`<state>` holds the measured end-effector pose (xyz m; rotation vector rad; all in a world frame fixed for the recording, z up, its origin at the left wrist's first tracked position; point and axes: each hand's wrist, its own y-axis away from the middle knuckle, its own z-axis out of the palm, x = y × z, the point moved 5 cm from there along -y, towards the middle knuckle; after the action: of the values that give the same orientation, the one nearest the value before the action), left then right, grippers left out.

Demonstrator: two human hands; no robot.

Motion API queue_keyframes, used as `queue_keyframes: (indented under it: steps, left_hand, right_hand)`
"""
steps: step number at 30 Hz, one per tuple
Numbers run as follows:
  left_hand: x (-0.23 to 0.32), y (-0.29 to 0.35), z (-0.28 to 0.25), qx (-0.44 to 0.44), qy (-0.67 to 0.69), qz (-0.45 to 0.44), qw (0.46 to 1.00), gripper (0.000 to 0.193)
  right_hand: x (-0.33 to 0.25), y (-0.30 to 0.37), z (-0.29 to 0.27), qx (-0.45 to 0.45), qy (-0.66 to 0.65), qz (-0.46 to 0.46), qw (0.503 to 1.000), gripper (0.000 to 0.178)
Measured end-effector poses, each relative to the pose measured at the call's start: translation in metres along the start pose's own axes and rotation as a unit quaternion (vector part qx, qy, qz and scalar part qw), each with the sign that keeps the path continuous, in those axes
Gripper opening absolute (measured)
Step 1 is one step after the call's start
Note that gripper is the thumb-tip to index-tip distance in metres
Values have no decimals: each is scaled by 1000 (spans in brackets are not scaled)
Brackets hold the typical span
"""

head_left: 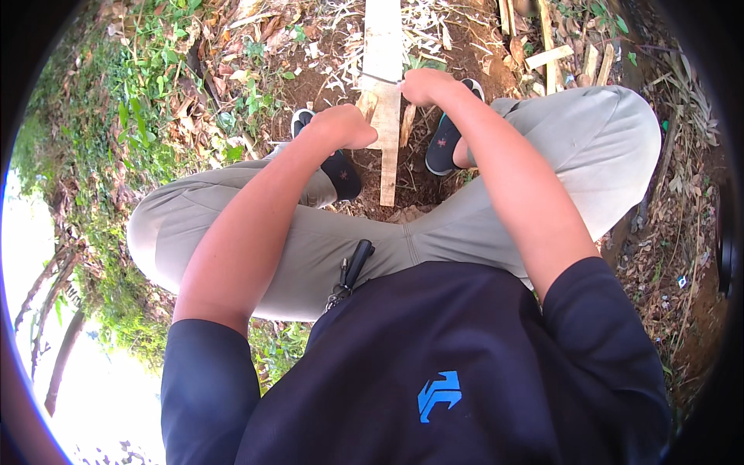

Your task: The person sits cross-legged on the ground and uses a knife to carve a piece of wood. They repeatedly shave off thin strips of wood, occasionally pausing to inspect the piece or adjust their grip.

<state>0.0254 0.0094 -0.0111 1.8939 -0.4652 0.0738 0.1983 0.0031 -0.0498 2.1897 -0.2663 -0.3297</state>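
Note:
A long pale wooden board (383, 35) lies between my feet, running away from me. At its left edge my left hand (346, 128) is closed, with a short piece of wood (368, 104) poking out above the fist. On the board's right side my right hand (427, 87) is curled into a grip. From it a thin dark blade-like tool (380, 78) reaches across the board to the left, just beyond the wood piece. Its handle is hidden within my fingers.
My dark shoes (442, 147) flank the board on brown soil strewn with pale wood shavings (325, 74). Split wood pieces (549, 57) lie at the far right. Green plants (147, 116) and dry leaves cover the ground on the left. A dark key holder (358, 262) hangs at my waist.

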Motion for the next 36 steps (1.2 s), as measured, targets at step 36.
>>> queue_keyframes:
  steps: [36]
  left_hand:
    - [-5,-3,-4,3,101,-14,995,46]
  right_hand:
    - [-49,99,43,-7,-49,30,998,37]
